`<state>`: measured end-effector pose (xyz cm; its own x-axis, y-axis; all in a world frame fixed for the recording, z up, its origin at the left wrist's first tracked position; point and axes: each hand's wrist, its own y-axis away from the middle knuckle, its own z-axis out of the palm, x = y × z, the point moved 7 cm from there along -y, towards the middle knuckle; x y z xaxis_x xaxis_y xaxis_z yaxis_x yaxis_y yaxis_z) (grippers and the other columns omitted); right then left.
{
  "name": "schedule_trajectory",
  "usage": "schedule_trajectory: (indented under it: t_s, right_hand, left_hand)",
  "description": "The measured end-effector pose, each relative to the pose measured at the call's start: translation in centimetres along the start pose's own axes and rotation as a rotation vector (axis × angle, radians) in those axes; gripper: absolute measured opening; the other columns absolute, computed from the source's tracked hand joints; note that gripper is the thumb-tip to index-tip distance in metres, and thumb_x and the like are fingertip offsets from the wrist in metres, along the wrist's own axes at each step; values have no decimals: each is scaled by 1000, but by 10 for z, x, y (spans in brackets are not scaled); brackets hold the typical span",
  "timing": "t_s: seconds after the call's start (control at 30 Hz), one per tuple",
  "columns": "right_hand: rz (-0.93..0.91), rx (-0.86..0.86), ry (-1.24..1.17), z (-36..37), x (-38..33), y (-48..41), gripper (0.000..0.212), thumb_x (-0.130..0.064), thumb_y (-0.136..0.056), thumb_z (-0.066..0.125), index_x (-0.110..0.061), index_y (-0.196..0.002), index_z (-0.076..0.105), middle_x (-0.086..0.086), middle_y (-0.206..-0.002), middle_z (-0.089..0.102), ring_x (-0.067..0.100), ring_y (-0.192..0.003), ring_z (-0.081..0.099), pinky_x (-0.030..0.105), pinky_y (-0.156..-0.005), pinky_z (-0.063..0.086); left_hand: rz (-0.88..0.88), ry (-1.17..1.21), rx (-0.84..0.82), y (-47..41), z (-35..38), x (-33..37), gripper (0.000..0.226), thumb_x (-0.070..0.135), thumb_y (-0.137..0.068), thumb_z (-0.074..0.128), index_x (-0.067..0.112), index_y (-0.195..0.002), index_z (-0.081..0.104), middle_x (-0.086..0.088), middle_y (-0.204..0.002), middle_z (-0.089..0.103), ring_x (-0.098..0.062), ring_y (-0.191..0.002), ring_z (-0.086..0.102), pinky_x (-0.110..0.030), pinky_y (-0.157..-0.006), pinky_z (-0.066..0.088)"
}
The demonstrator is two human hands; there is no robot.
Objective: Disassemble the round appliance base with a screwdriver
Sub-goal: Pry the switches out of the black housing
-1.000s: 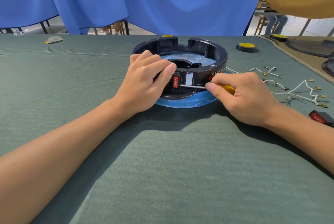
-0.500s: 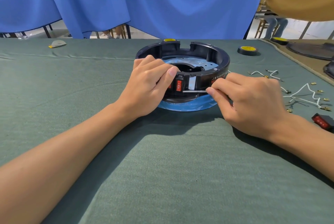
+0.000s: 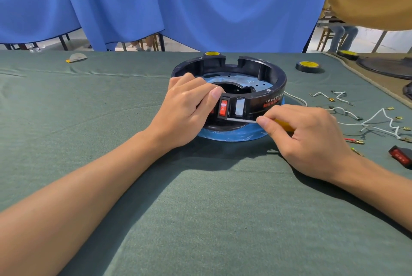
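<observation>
Head view: right hand (image 3: 312,139) grips screwdriver (image 3: 242,120), shaft level, tip pointing left; left hand (image 3: 185,110) grips base (image 3: 278,81).

Glossy black plastic base (image 3: 270,75) sits on matt green cloth (image 3: 200,220).

You have one round base (image 3: 263,79) on the desk (image 3: 111,119) and one screwdriver (image 3: 242,120). Two hands are at it: your left hand (image 3: 185,108) and your right hand (image 3: 310,139). You can count two red switches, a fitted switch (image 3: 223,108) in the base's wall and a loose switch (image 3: 401,156). There are three black tape rolls with yellow centres: a far roll (image 3: 212,53), a near roll (image 3: 308,66) and a corner roll (image 3: 347,54). There is one grey scrap (image 3: 75,57). The white wires (image 3: 379,113) are too tangled to count.
</observation>
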<state>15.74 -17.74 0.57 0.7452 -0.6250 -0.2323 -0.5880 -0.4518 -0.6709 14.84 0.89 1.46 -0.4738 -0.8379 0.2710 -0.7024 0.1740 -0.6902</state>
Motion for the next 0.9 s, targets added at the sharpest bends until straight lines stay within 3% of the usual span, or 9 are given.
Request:
schedule_trajectory:
  t_s: [0.33, 0.53, 0.9]
  right_hand:
    - [-44, 62, -22, -8, -1, 4, 37, -41, -93, 45, -18, -78, 70, -6, -67, 62, 19, -64, 59, 39, -52, 47]
    - [-27, 208, -6, -21, -3, 3, 30, -32, -95, 52, -15, -79, 70, -1, -66, 60, 22, -59, 55, 40, -51, 45]
    - [-46, 175, 83, -19, -14, 3, 27, -34, -95, 53, -19, -82, 71, -1, -69, 62, 26, -59, 58, 39, -47, 46]
  left_hand:
    - [28, -38, 6, 1, -3, 4, 46, 32, -102, 30, 12, -103, 71, -2, -86, 66, -22, -83, 51, -34, -86, 34]
    - [37, -48, 17, 1, -4, 4, 45, 31, -102, 31, 11, -104, 72, -1, -86, 66, -24, -83, 52, -36, -87, 35]
    - [65, -78, 24, 2, -4, 5, 44, 32, -103, 31, 12, -107, 71, 0, -92, 67, -23, -89, 54, -35, -89, 35]
